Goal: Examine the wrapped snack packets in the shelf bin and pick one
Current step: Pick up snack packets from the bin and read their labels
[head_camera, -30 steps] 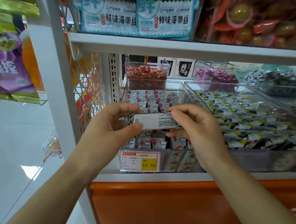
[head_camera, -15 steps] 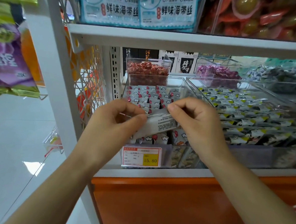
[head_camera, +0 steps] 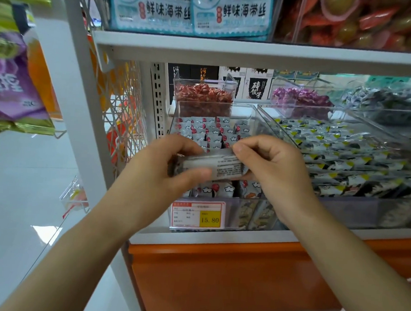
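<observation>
Both hands hold one wrapped snack packet (head_camera: 213, 165) in front of the clear shelf bin (head_camera: 252, 115). Left hand (head_camera: 160, 174) clamps the packet's left end, thumb under and fingers over; right hand (head_camera: 273, 166) pinches the right end between thumb and forefinger. Packet now lies nearly level with its printed back side, small black text on silver, facing the camera; half a second ago it was twisted and tilted, with its right end raised, and a second ago it lay level as it does now. Hands have stayed at about the same spot over the bin's front half. The packet is blurred, so the text is not legible. Below and behind the hands, the bin holds rows of like packets with cloud and red motifs. A price tag (head_camera: 197, 214) reading 15.80 sits on the bin's front wall, below the hands. Just right, a wider bin (head_camera: 376, 214) holds yellow-and-black packets. Behind, a small tub (head_camera: 204, 95) of red-wrapped sweets.
</observation>
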A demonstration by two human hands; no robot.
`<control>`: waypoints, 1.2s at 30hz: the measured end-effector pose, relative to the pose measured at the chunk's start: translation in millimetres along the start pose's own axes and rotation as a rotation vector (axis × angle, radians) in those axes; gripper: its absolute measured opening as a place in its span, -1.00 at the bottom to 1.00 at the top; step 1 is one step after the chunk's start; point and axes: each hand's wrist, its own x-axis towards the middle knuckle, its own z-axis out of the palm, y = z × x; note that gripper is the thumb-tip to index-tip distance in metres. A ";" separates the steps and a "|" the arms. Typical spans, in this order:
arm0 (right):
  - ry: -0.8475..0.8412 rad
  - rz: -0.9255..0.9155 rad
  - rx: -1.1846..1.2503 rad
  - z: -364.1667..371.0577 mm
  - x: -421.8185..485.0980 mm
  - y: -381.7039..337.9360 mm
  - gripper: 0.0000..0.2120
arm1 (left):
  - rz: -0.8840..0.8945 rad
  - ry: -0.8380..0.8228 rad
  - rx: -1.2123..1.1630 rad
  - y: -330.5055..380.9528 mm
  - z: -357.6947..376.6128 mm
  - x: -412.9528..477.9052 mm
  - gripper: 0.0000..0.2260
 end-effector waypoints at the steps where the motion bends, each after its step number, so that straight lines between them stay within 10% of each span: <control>1: -0.024 0.060 0.069 -1.8 1.2 -0.7 -0.88 | 0.001 -0.016 0.005 -0.9 0.0 -0.3 -0.85; 19: -0.167 0.061 0.293 -6.0 9.0 4.9 -0.66 | -0.037 0.216 -0.203 -9.7 6.4 7.8 -0.73; 28: 0.138 -0.025 0.043 -5.8 16.5 7.6 -0.92 | 0.062 0.104 0.724 -33.9 8.8 6.5 -0.74; 36: -0.032 -0.177 -0.429 27.9 42.1 1.6 -0.85 | -0.003 0.044 0.692 -43.1 9.2 6.8 -0.81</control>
